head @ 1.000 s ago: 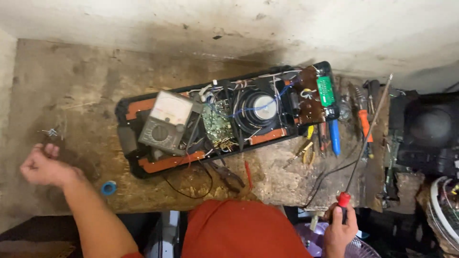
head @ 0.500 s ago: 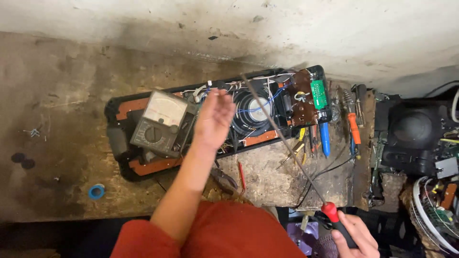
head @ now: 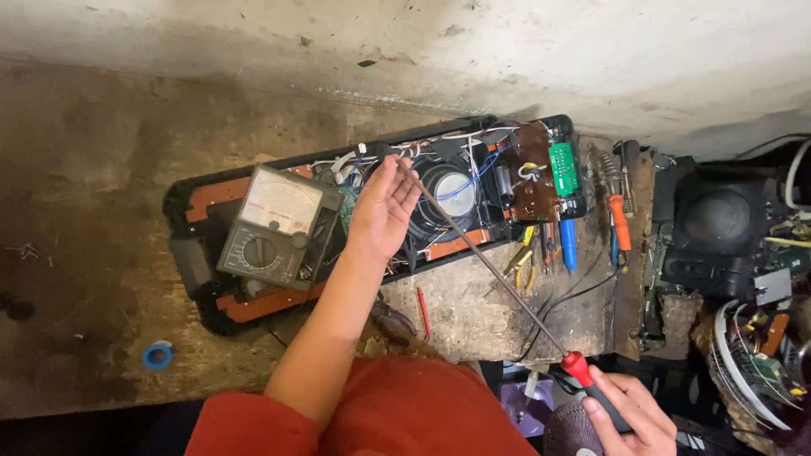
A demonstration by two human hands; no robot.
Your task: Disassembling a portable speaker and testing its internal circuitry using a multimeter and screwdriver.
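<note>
A: Head view, the only 1 we have. How far along does the work look?

B: The long speaker case (head: 372, 228) lies open on the bench (head: 101, 194), its back off, so the round speaker (head: 452, 190), the wires and the green circuit board (head: 563, 169) are all bare. I judge the opening-up done and the work inside not finished: nothing is closed again, and a meter (head: 274, 226) sits on the case at about 9 o'clock from the speaker.

A: And the hands?

B: The left hand (head: 382, 211) is over the middle of the case, palm up, fingers (head: 405, 181) loosely spread and clamped on nothing. The right hand (head: 629, 414) is low at 5 o'clock, fingers wrapped round the red-and-black handle of a long screwdriver (head: 498, 274).

A: Where does the screwdriver sit against the left fingers?

B: Its thin shaft runs up toward 10 o'clock and its tip ends right by the left fingertips, at the case's upper edge. Whether tip and fingertips touch, I cannot tell.

A: Anything else near?

B: Pliers (head: 524, 262), a blue-handled tool (head: 568, 245) and an orange-handled tool (head: 620, 221) lie at 3 o'clock from the case; a blue tape roll (head: 157, 355) lies at 7 o'clock.
</note>
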